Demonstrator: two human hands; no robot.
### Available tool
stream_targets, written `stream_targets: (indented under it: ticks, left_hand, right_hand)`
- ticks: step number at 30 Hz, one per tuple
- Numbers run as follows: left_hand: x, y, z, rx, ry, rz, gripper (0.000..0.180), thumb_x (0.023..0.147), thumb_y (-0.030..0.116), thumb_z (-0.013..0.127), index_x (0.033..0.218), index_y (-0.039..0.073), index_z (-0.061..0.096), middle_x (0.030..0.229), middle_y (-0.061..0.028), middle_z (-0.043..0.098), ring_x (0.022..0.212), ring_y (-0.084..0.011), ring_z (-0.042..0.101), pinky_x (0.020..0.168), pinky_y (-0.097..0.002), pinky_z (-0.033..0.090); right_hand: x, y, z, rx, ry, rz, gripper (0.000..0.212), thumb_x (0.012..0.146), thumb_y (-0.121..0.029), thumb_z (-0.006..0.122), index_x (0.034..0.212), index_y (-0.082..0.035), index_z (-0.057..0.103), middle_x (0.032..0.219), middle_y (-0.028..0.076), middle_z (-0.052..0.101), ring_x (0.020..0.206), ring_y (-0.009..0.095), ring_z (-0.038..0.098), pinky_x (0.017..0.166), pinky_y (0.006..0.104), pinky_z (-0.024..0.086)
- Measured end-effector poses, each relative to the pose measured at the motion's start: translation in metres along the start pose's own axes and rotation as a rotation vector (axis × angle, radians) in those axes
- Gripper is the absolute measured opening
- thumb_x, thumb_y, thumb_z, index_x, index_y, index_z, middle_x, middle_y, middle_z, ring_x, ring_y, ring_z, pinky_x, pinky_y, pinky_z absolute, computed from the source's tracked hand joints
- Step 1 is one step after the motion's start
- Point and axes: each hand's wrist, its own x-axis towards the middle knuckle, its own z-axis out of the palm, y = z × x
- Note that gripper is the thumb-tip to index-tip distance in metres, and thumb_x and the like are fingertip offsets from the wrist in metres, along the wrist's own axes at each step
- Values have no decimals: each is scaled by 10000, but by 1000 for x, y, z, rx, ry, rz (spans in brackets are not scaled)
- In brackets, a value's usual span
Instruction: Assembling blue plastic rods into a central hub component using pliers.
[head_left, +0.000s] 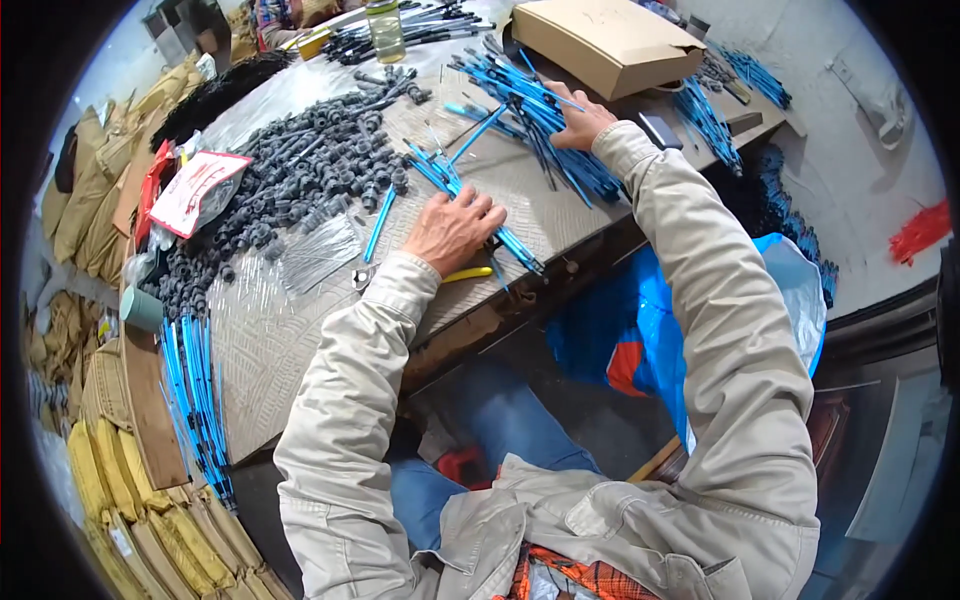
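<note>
My left hand (455,230) is closed over a few thin blue rods with black fittings (518,252), near the table's front edge. The rods stick out on both sides of it. Further right, my right hand (583,118) rests on a large pile of similar blue rods (540,125), its fingers apart over them. Pliers with yellow handles (468,274) lie partly under my left wrist. Left of that hand is a short loose piece of blue rod (380,225).
A heap of dark grey plastic fittings (300,165) covers the table's left. An open cardboard box (605,45) stands behind the rod pile. More blue rods (195,390) overhang the left edge. A clear bottle (385,32) stands at the back; a blue bag (650,330) hangs below right.
</note>
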Motion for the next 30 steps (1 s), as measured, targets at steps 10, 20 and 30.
stream_targets:
  ticks: [10, 20, 30]
  left_hand:
    - [6, -4, 28, -208, 26, -62, 293, 755, 132, 522, 1048, 142, 514, 940, -41, 523, 916, -202, 544, 674, -303, 482]
    - [8, 4, 25, -194, -32, -115, 429, 775, 85, 507, 1200, 138, 478, 1246, -56, 498, 1178, -225, 466, 896, -326, 431]
    - [-16, 35, -10, -293, 3, -128, 406, 776, 110, 531, 1181, 115, 496, 1248, -78, 505, 1170, -233, 472, 975, -333, 360]
  right_hand:
    - [-44, 69, -45, 240, -151, -29, 388, 898, -409, 494, 938, -52, 641, 755, 122, 617, 726, 167, 597, 636, 322, 498]
    - [-202, 52, 99, 528, -93, 224, 309, 815, -289, 613, 886, 11, 622, 732, 113, 634, 506, 193, 605, 477, 262, 484]
    - [-282, 27, 31, 1210, -283, 390, 198, 862, -204, 532, 807, -31, 611, 631, 47, 582, 428, 91, 472, 408, 188, 368]
